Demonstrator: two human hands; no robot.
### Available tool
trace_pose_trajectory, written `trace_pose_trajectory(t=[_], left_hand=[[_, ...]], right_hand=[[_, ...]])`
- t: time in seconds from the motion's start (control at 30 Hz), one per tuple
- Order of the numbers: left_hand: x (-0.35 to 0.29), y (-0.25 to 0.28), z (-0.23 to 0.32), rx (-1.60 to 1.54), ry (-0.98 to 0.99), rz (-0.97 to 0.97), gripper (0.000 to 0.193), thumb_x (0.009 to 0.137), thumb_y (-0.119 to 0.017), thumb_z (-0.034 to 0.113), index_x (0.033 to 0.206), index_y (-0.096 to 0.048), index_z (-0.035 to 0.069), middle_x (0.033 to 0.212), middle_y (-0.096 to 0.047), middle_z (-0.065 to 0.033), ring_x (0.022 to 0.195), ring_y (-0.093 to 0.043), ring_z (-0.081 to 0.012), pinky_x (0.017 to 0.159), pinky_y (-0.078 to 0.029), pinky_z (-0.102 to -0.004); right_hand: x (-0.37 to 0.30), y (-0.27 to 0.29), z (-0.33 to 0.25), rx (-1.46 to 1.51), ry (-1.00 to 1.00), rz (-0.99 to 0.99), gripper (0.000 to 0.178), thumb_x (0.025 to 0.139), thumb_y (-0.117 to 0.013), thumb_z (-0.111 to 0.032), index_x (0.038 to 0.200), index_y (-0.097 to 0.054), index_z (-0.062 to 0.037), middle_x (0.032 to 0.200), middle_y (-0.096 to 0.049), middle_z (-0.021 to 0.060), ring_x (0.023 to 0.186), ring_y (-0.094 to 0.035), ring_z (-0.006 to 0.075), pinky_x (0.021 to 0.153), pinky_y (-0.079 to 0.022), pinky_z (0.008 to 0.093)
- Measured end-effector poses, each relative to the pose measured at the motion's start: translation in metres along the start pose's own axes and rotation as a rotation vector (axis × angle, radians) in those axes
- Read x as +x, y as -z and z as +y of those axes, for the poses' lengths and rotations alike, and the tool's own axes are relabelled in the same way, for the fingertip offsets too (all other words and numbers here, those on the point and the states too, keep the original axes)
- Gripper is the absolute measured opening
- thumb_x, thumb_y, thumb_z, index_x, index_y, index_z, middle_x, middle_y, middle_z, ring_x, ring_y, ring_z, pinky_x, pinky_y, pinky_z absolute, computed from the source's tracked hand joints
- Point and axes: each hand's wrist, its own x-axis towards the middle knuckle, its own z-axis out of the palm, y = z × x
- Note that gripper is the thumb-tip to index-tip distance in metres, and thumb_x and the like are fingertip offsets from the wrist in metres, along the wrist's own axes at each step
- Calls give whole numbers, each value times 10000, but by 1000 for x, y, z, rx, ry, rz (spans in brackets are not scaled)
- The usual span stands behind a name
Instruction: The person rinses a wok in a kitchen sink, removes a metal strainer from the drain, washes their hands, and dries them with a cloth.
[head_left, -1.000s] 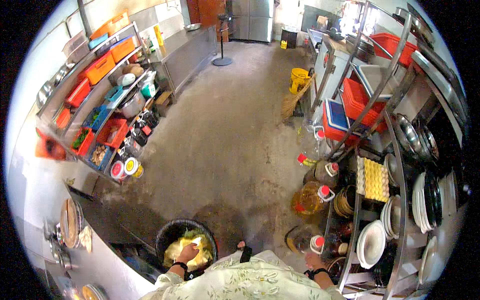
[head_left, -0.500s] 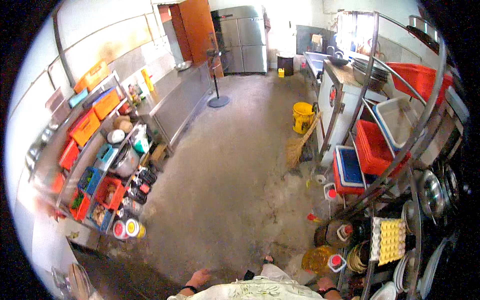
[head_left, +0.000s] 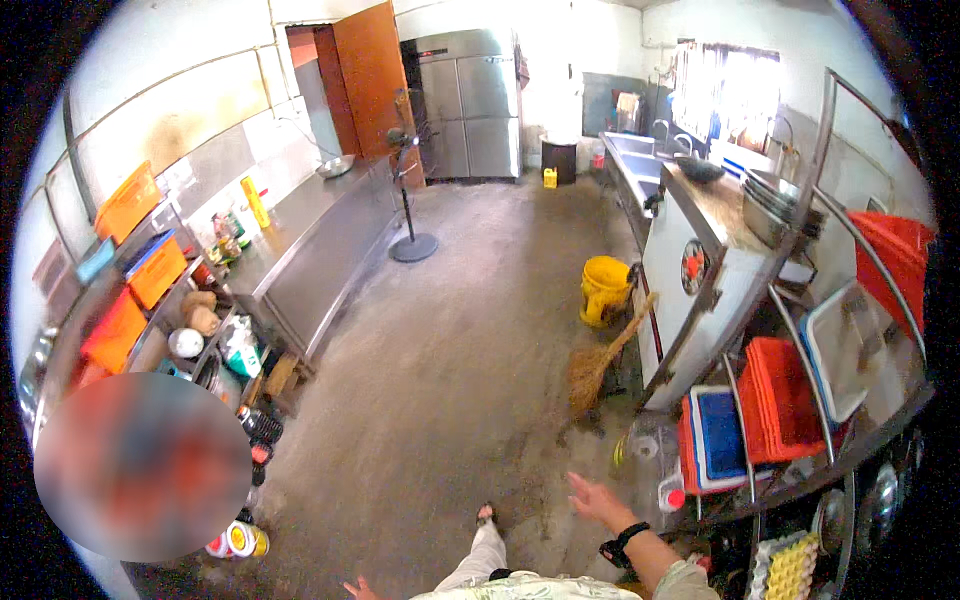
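My right hand [head_left: 597, 500] hangs in front of me over the bare floor, holding nothing, its fingers stretched out and partly apart. A black band [head_left: 632, 534] circles that wrist. Low at the bottom edge, only the fingers of my left hand [head_left: 360, 589] come into view; they are apart and hold nothing, and the rest of that hand is cut off. My foot in a sandal [head_left: 487, 514] is stepping on the floor between the hands. Nearest to the right hand is a clear plastic bottle with a red cap [head_left: 672, 492], standing beside the rack; the hand does not touch it.
At right stand a metal rack [head_left: 760, 440] with red baskets [head_left: 785, 400], a straw broom [head_left: 598, 375], a yellow bucket [head_left: 605, 290] and a white cabinet [head_left: 685, 270]. Left are crates [head_left: 158, 270] and a steel counter [head_left: 325, 240]; a blur hides some shelving. Ahead stand a fan [head_left: 413, 247] and a steel refrigerator [head_left: 470, 110].
The broom, bucket and rack appear nearer as I move forward. My right hand has swung up and forward; my left has dropped back toward the lower edge. A foot has come forward.
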Motion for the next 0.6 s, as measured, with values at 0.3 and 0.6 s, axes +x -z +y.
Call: trace_pose_trajectory(t=[0.3, 0.6], left_hand=[[306, 127, 254, -498, -91, -310, 364, 887, -486, 338, 699, -642, 68, 582, -639, -25, 571, -626, -205, 662, -521, -351], [529, 203, 476, -1157, 141, -470, 273, 955, -447, 283, 891, -536, 33, 569, -500, -64, 506, -550, -230, 544, -522, -424]], right_hand=[[65, 18, 320, -380, -608, -770, 316, 833, -526, -298, 1044, -653, -101, 974, -675, 151, 875, -647, 325, 758, -505, 432], [151, 56, 306, -500, -687, -354, 319, 856, -505, -328, 1002, -677, -102, 1008, -667, 158, 929, -635, 339, 807, -503, 449]])
